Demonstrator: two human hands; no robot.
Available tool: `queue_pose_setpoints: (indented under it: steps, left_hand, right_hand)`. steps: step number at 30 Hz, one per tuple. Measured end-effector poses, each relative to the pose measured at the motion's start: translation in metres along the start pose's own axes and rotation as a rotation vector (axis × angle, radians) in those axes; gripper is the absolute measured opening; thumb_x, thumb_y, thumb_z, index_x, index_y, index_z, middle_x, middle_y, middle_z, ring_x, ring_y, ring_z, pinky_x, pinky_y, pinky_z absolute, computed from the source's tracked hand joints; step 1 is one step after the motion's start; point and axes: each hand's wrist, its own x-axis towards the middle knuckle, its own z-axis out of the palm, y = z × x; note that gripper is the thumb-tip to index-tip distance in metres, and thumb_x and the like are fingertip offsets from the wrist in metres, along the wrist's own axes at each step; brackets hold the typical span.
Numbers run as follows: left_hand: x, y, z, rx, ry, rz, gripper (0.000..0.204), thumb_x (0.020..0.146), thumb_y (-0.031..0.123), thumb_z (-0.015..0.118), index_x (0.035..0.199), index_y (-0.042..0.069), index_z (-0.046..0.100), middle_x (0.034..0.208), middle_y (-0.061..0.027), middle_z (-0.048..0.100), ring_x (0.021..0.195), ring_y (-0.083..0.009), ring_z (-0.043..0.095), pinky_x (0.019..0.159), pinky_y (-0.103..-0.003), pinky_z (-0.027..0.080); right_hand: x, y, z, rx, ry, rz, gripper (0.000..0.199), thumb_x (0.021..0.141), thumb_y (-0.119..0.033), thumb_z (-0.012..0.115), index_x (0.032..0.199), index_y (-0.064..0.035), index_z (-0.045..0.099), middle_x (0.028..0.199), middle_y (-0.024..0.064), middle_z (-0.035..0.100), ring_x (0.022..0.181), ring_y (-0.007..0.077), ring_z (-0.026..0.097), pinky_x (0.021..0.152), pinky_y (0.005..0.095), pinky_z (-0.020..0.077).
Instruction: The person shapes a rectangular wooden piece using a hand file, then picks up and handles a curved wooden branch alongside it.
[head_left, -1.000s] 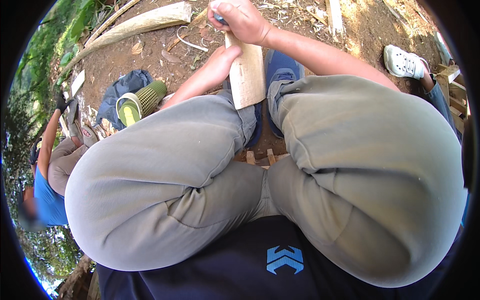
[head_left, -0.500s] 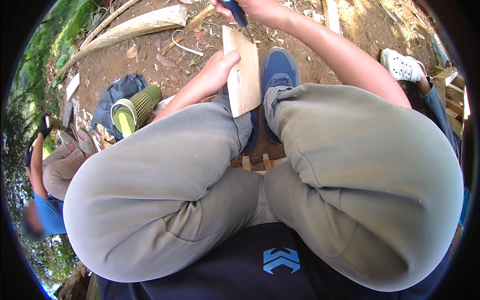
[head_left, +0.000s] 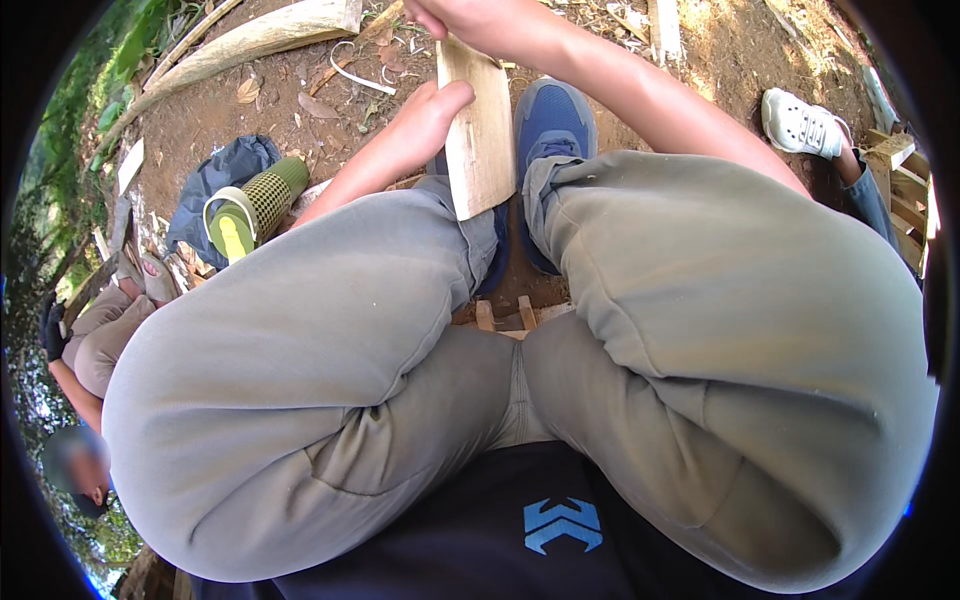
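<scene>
A pale, flat wooden board (head_left: 480, 150) stands tilted between my lower legs, its lower end by my left trouser cuff. My left hand (head_left: 428, 118) grips its left edge, thumb laid over the face and fingers hidden behind. At the top rim, my right hand (head_left: 475, 22) is closed over the board's upper end, partly cut off by the picture's edge. The blue-handled tool with a thin metal end, seen in that hand half a second ago, is hidden now.
A green bottle (head_left: 262, 205) in a mesh sleeve lies on a dark plastic bag (head_left: 215, 185) at left. A long piece of wood (head_left: 265, 35) and shavings lie on the dirt. Another person (head_left: 105, 340) sits far left; a white clog (head_left: 802, 124) on someone's foot is at right.
My right hand has moved left and up to the board's top end, and the blue handle has gone from sight. The left hand keeps its hold; the whole view has shifted slightly.
</scene>
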Motion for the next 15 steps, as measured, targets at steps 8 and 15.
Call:
queue_pose_setpoints:
  steps: [8, 15]
  left_hand:
    - [0.006, -0.007, -0.008, -0.021, -0.088, -0.063, 0.049, 0.098, 0.028, 0.044, 0.126, -0.009, 0.059, 0.118, -0.0187, 0.068, 0.109, -0.0235, 0.063, 0.098, -0.039, 0.045]
    - [0.013, -0.021, 0.004, 0.019, 0.017, 0.092, 0.058, 0.094, 0.031, 0.043, 0.139, -0.006, 0.049, 0.127, -0.0267, 0.063, 0.117, -0.0348, 0.060, 0.102, -0.044, 0.044]
  right_hand:
    - [0.014, -0.022, -0.003, -0.709, -0.141, -0.175, 0.036, 0.087, 0.007, 0.050, 0.118, -0.0008, 0.065, 0.096, 0.0198, 0.068, 0.093, 0.0348, 0.067, 0.082, 0.0415, 0.0526]
    - [0.008, -0.044, 0.005, -0.978, -0.239, -0.309, 0.036, 0.083, 0.004, 0.060, 0.118, 0.0002, 0.065, 0.097, 0.0248, 0.069, 0.100, 0.0421, 0.068, 0.085, 0.0469, 0.0536]
